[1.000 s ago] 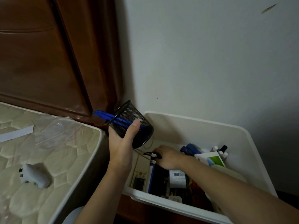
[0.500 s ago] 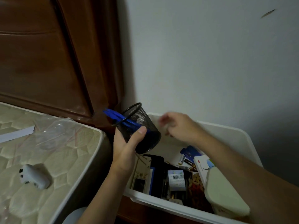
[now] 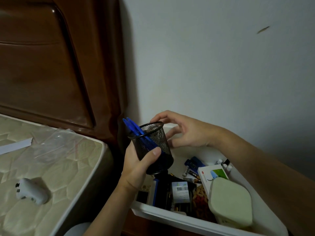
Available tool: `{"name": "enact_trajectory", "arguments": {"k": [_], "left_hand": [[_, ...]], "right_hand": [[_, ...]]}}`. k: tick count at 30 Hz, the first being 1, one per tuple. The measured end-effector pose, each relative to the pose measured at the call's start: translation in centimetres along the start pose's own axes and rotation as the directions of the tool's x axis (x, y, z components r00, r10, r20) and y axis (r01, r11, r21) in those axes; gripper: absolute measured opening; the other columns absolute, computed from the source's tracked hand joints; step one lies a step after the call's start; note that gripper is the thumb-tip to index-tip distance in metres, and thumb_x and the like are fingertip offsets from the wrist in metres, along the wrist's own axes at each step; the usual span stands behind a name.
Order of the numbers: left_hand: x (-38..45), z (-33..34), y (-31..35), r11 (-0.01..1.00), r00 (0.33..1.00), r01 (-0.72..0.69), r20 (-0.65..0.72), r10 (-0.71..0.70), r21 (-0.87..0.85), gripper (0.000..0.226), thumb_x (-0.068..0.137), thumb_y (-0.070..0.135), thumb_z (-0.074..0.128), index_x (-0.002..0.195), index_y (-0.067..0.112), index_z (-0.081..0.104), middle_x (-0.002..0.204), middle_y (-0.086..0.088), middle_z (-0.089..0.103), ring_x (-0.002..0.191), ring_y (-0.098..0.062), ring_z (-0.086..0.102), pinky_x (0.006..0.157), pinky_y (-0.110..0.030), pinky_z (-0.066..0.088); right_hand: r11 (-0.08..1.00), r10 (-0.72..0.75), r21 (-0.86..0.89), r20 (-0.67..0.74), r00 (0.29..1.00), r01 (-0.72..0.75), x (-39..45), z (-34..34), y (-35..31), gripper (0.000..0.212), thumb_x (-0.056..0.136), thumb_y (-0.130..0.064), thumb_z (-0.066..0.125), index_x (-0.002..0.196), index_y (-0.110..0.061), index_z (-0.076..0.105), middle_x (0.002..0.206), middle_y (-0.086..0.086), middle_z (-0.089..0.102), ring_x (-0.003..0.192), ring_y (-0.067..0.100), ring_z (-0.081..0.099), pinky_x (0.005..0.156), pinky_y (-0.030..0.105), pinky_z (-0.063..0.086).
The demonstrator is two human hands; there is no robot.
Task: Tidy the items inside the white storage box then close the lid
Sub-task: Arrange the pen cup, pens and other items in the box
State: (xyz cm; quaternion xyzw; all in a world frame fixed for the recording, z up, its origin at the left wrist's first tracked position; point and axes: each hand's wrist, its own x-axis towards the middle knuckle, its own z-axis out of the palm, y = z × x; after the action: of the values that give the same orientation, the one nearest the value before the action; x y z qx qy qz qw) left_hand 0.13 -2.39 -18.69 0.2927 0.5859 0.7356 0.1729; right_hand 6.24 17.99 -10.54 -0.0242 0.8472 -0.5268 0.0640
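Note:
My left hand (image 3: 136,169) grips a black mesh pen cup (image 3: 154,145), tilted, above the left end of the white storage box (image 3: 179,220). Blue pens (image 3: 132,126) stick out of the cup. My right hand (image 3: 186,132) hovers just right of the cup's rim with fingers loosely spread, the index fingertip at the rim, holding nothing I can see. Inside the box lie a white carton with a green picture (image 3: 213,172), a pale green lidded container (image 3: 230,201), batteries (image 3: 192,173), a barcode-labelled pack (image 3: 181,191) and dark items. No lid is in view.
A mattress (image 3: 59,171) lies to the left with a small white device (image 3: 32,193), a clear plastic bag (image 3: 52,143) and a white strip (image 3: 15,146). A brown wooden headboard (image 3: 42,65) stands behind it. A pale wall backs the box.
My right hand has risen out of the box to the cup's rim. My left hand has lifted the cup slightly and turned it more upright.

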Motion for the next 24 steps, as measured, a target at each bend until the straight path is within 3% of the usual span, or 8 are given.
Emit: {"name": "enact_trajectory", "arguments": {"k": [2, 6, 8, 11, 15, 17, 21, 24], "left_hand": [[-0.1, 0.0, 0.0, 1.0, 1.0, -0.003, -0.02, 0.003, -0.014, 0.061, 0.08, 0.04, 0.073, 0.124, -0.001, 0.063, 0.113, -0.022, 0.07, 0.108, -0.04, 0.068, 0.094, -0.053, 0.056], [-0.3, -0.1, 0.1, 0.998, 1.0, -0.013, -0.016, 0.012, -0.054, 0.058, 0.082, 0.039, 0.072, 0.123, 0.0, 0.065, 0.113, -0.025, 0.07, 0.107, -0.044, 0.067, 0.094, -0.055, 0.055], [-0.3, 0.0, 0.2, 0.998, 1.0, -0.003, -0.005, 0.003, -0.06, 0.056, 0.08, 0.04, 0.076, 0.124, 0.007, 0.066, 0.115, -0.02, 0.072, 0.11, -0.041, 0.069, 0.095, -0.052, 0.057], [-0.4, 0.5, 0.7, 0.999, 1.0, 0.025, -0.005, -0.025, -0.036, 0.053, 0.075, 0.042, 0.084, 0.123, 0.025, 0.067, 0.119, -0.009, 0.074, 0.112, -0.028, 0.072, 0.089, -0.034, 0.06], [0.0, 1.2, 2.0, 0.996, 1.0, -0.019, -0.009, 0.02, 0.085, 0.047, 0.074, 0.044, 0.088, 0.116, 0.042, 0.067, 0.115, 0.005, 0.076, 0.106, -0.012, 0.074, 0.083, -0.016, 0.057], [0.4, 1.3, 2.9, 0.993, 0.998, -0.059, 0.005, 0.058, 0.107, 0.047, 0.076, 0.047, 0.089, 0.117, 0.042, 0.067, 0.115, 0.003, 0.076, 0.106, -0.013, 0.074, 0.083, -0.02, 0.059], [1.2, 0.5, 3.9, 0.984, 0.997, -0.071, -0.011, 0.074, 0.163, 0.065, 0.071, 0.058, 0.091, 0.128, 0.042, 0.065, 0.125, 0.002, 0.072, 0.114, -0.016, 0.071, 0.094, -0.036, 0.061], [1.7, -0.4, 3.9, 0.975, 0.994, -0.054, -0.078, 0.072, 0.214, 0.074, 0.068, 0.067, 0.089, 0.133, 0.046, 0.059, 0.132, 0.007, 0.067, 0.122, -0.015, 0.066, 0.101, -0.04, 0.056]], "right_hand": [[0.999, 0.034, 0.002, 0.001, 0.999, -0.034, -0.3, 0.3, 0.3, 0.083, 0.088, 0.007, 0.071, 0.144, -0.05, 0.051, 0.149, -0.013, 0.05, 0.102, 0.025, 0.077, 0.091, 0.052, 0.064], [0.993, 0.073, -0.088, -0.025, 0.997, -0.075, -1.0, 0.9, 0.3, 0.074, 0.091, 0.0, 0.073, 0.133, -0.057, 0.055, 0.134, -0.034, 0.057, 0.102, 0.016, 0.076, 0.095, 0.046, 0.063], [0.995, 0.058, -0.077, -0.026, 0.998, -0.06, -1.4, 0.8, 0.2, 0.079, 0.09, 0.001, 0.073, 0.142, -0.054, 0.049, 0.138, -0.027, 0.055, 0.101, 0.021, 0.077, 0.093, 0.045, 0.064], [1.0, 0.01, 0.006, 0.006, 1.0, -0.01, -1.9, 0.3, -1.1, 0.093, 0.086, 0.005, 0.071, 0.15, -0.054, 0.039, 0.15, -0.004, 0.048, 0.107, 0.03, 0.075, 0.09, 0.044, 0.064], [0.995, -0.074, -0.061, -0.005, 0.997, 0.073, -2.0, 0.1, -2.3, 0.068, 0.084, 0.005, 0.071, 0.137, -0.035, 0.056, 0.144, -0.001, 0.053, 0.123, 0.036, 0.065, 0.101, 0.059, 0.056], [0.997, -0.072, -0.036, -0.051, 0.996, 0.07, -2.2, 0.0, -2.5, 0.051, 0.085, 0.003, 0.075, 0.124, -0.026, 0.059, 0.135, 0.0, 0.058, 0.117, 0.033, 0.069, 0.1, 0.059, 0.057], [0.993, -0.045, 0.101, -0.09, 0.995, 0.054, -2.7, -0.7, -3.0, 0.029, 0.086, -0.008, 0.082, 0.108, -0.016, 0.064, 0.123, 0.02, 0.069, 0.101, 0.028, 0.074, 0.086, 0.042, 0.063], [0.995, -0.044, 0.078, -0.163, 0.986, 0.057, -2.8, -0.7, -3.0, 0.021, 0.083, -0.032, 0.089, 0.095, -0.022, 0.076, 0.118, 0.013, 0.075, 0.1, 0.029, 0.077, 0.09, 0.047, 0.064]]}}
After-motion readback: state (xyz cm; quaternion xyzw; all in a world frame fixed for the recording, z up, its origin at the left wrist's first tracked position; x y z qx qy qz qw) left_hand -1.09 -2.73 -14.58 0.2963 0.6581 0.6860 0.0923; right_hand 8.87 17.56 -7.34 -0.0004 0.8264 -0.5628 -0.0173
